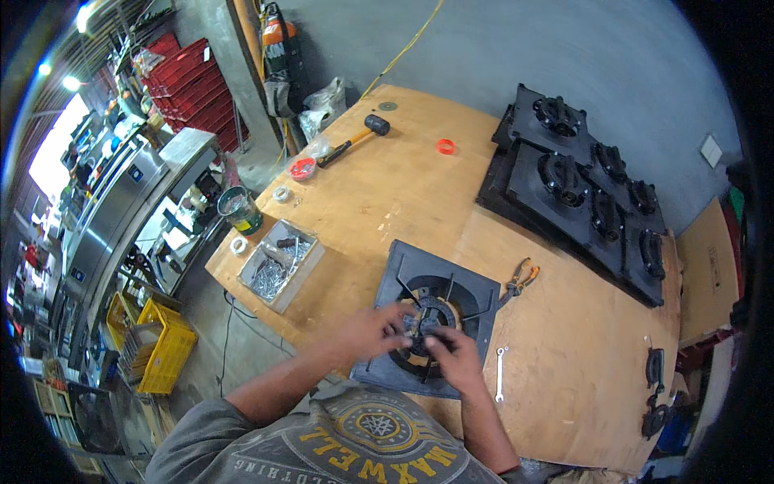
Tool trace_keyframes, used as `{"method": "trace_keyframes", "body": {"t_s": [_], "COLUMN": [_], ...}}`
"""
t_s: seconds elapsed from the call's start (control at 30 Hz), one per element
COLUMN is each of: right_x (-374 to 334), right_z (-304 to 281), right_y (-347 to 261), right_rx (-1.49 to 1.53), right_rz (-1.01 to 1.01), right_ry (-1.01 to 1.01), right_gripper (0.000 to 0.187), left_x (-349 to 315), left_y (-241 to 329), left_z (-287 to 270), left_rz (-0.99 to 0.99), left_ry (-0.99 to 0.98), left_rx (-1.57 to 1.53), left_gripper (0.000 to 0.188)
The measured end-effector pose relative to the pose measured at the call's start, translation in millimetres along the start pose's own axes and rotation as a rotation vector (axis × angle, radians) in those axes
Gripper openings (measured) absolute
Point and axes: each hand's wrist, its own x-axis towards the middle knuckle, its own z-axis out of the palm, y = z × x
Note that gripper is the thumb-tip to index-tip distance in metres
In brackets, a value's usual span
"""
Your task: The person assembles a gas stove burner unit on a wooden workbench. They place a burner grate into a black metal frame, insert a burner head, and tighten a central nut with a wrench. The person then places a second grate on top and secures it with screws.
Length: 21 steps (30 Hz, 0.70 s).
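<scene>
Both forearms came up from the lower edge of the head view and met over a square black stove plate [419,270] lying flat near the front edge of the plywood table [387,185]. At its centre sat a round burner ring [431,319] with thin support arms radiating out. The left hand [377,329] curled over the ring's left side, fingers bent and gripping its rim; the right hand [454,355] pinched a small part at the ring's lower right, though what lay between the fingertips could not be made out. By my reading, the burner was being seated or fastened into the plate, and the next move would call for a steady hold and careful alignment with the central opening.

An open-ended spanner [500,373] lay just right of the plate, and orange-handled pliers [522,278] sat by its upper right corner, both within reach. A tray of screws [280,266] stood to the left. A rubber mallet [355,139] and a stack of finished black plates [576,194] lay well apart. Nothing blocked the hands.
</scene>
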Motion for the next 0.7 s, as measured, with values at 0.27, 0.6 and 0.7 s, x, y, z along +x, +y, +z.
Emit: {"method": "trace_keyframes", "body": {"t_s": [0.27,0.6,0.7], "right_x": [25.6,115.1,112.9], "right_z": [-15.7,7.9,13.9], "right_y": [-41.9,30.8,28.6], "right_rx": [-0.293,-0.777,-0.784], "right_rz": [-0.107,-0.272,-0.247], "right_ry": [-0.159,0.283,0.302], "right_gripper": [0.028,0.022,0.02], "left_x": [4.0,-4.4,-32.9], "left_y": [-15.1,-112.1,-193.9], "left_z": [23.8,6.7,35.4], "left_rz": [0.139,-0.115,-0.208], "left_ry": [0.213,0.545,0.588], "left_rx": [0.07,-0.277,-0.345], "left_gripper": [0.05,0.039,0.038]}}
